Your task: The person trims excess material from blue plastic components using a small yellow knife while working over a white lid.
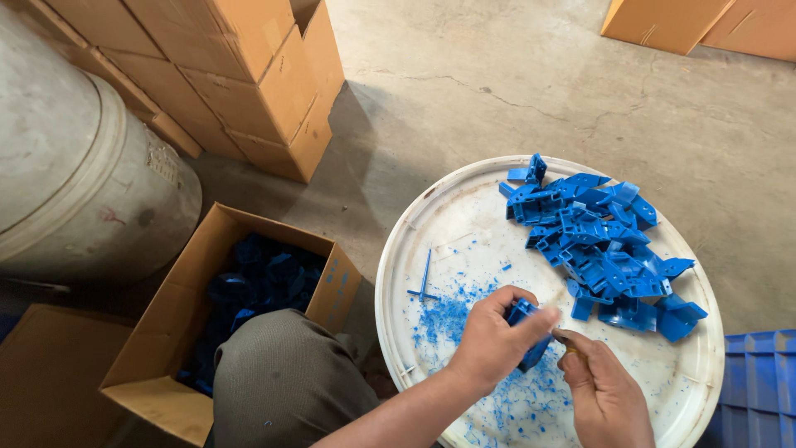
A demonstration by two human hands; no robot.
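Observation:
My left hand [496,336] grips a blue plastic part [526,314] over a round white lid [423,224] that serves as a work surface. My right hand [601,390] is closed around a small thin tool [557,334] whose tip touches the part. A pile of several similar blue plastic parts [601,245] lies on the far right half of the lid. Blue shavings [452,319] and a thin blue sprue piece [424,278] are scattered on the lid in front of my hands.
An open cardboard box [178,299] holding blue parts stands on the floor at left, next to my knee [282,382]. A large grey drum [75,166] and stacked cartons [240,66] are behind it. A blue crate [759,382] sits at the right edge.

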